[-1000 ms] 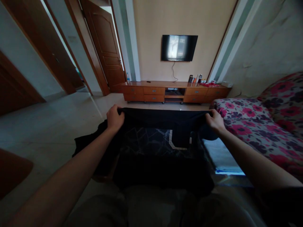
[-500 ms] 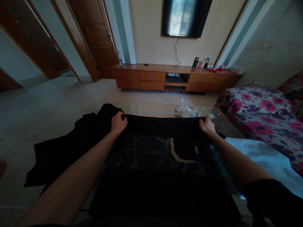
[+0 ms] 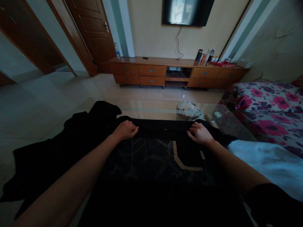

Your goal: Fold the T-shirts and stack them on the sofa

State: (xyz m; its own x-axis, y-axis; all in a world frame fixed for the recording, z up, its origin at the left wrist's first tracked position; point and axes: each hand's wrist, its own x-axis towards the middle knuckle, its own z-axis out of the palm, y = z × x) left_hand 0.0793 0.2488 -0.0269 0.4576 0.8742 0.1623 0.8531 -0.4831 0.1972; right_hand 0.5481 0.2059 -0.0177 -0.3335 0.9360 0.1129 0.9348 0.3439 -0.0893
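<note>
A black shirt [image 3: 151,154] lies spread over the glass table, with a faint branching line pattern across its chest and a beige-edged pocket [image 3: 189,154]. My left hand [image 3: 126,130] is closed on the shirt's far edge at the left, fingers curled into the cloth. At the right end of that same edge, my right hand [image 3: 200,133] is closed on the fabric too. Dark cloth hides the fingertips' exact hold. To the left, more black cloth [image 3: 71,142] spreads past my left forearm; whether it joins the shirt I cannot tell.
The glass table [image 3: 227,113] has a patterned border. A light blue cloth [image 3: 262,167] lies at right beside a flowered sofa [image 3: 272,101]. A small glass [image 3: 217,115] and a pale bag [image 3: 186,107] are beyond the shirt. A wooden cabinet [image 3: 152,70] stands by the wall.
Both hands have come down and nearer, lowering the shirt's far edge, which was stretched taut between them. They are now closer together, and the view has shifted slightly.
</note>
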